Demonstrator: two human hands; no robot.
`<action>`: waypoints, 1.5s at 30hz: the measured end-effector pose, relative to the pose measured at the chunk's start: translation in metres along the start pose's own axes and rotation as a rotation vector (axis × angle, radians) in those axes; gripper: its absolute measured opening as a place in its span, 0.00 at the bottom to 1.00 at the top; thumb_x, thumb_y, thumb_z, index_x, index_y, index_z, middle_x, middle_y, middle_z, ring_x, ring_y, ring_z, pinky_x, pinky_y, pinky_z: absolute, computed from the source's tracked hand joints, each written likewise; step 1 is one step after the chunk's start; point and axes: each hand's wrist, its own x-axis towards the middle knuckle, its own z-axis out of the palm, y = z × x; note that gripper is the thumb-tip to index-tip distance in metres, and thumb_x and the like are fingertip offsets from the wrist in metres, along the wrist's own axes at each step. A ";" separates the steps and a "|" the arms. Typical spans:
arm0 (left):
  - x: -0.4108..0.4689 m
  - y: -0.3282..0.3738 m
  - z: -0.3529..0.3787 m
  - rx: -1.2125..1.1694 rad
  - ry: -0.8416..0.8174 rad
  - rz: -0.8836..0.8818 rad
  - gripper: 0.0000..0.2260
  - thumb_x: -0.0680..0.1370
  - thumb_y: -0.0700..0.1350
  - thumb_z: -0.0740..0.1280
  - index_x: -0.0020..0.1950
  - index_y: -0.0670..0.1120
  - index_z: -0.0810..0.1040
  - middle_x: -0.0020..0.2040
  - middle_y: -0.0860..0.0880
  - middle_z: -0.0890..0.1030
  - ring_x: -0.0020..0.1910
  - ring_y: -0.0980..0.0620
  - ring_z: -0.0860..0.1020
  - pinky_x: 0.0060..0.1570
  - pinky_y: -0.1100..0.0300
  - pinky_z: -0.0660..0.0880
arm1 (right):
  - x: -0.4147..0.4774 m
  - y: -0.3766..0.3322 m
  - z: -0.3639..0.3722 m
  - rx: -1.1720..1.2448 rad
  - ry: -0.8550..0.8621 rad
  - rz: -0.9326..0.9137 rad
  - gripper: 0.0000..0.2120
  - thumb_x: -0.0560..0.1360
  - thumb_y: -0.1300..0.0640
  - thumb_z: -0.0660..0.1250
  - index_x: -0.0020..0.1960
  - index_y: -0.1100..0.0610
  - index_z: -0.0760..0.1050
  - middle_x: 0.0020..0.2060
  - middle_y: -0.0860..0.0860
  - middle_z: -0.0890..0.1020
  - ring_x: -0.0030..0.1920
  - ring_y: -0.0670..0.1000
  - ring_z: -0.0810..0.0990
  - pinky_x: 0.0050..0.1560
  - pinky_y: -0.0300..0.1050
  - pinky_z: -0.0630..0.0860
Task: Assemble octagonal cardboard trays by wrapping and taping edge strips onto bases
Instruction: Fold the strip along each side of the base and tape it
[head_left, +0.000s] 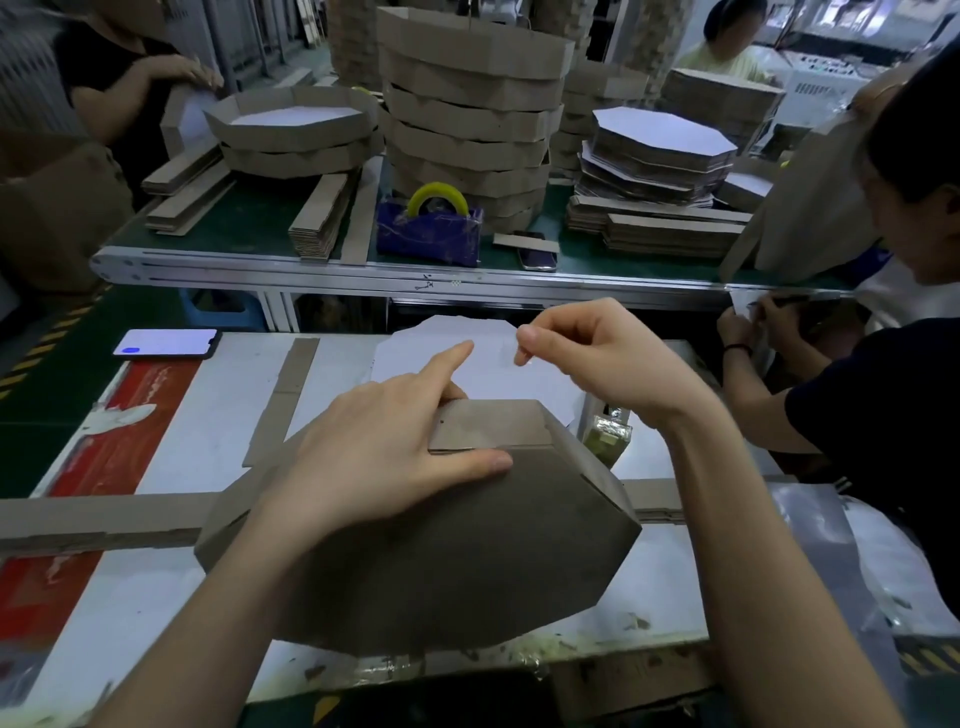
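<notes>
An upturned brown octagonal tray (441, 551) lies in front of me on the white work table (208, 415). My left hand (384, 457) rests on it, thumb pressing where the edge strip's (493, 426) ends overlap and index finger pointing away. My right hand (592, 358) hovers above the far side, pinching a short piece of clear tape (506, 351) between thumb and forefinger. White octagonal bases (467, 353) lie flat behind the tray.
Loose cardboard strips (104, 514) cross the table at left and behind. A phone (166, 344) lies at far left. A tape dispenser (605, 439) stands by my right wrist. The conveyor bench (363, 270) beyond holds stacked trays (467, 119) and another dispenser (428, 228). A person (857, 405) works at right.
</notes>
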 end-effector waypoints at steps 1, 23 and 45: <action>-0.001 0.001 -0.001 -0.079 -0.005 -0.013 0.46 0.60 0.82 0.52 0.75 0.67 0.48 0.57 0.71 0.72 0.57 0.61 0.74 0.57 0.53 0.75 | -0.003 -0.009 0.000 0.017 -0.074 -0.031 0.12 0.80 0.48 0.65 0.43 0.51 0.83 0.23 0.44 0.69 0.26 0.43 0.63 0.29 0.33 0.62; -0.008 0.020 -0.004 -0.462 0.240 -0.172 0.10 0.77 0.55 0.66 0.42 0.52 0.80 0.38 0.56 0.81 0.44 0.58 0.78 0.50 0.49 0.76 | -0.025 -0.017 0.008 -0.051 -0.131 -0.003 0.12 0.74 0.55 0.74 0.57 0.53 0.84 0.39 0.52 0.86 0.38 0.48 0.81 0.43 0.45 0.78; -0.008 0.024 0.005 -0.448 0.298 -0.142 0.03 0.76 0.56 0.69 0.49 0.64 0.79 0.34 0.66 0.81 0.42 0.66 0.78 0.45 0.57 0.75 | -0.032 -0.013 0.000 0.043 0.102 0.202 0.08 0.70 0.48 0.77 0.38 0.53 0.83 0.28 0.48 0.79 0.28 0.46 0.70 0.30 0.38 0.68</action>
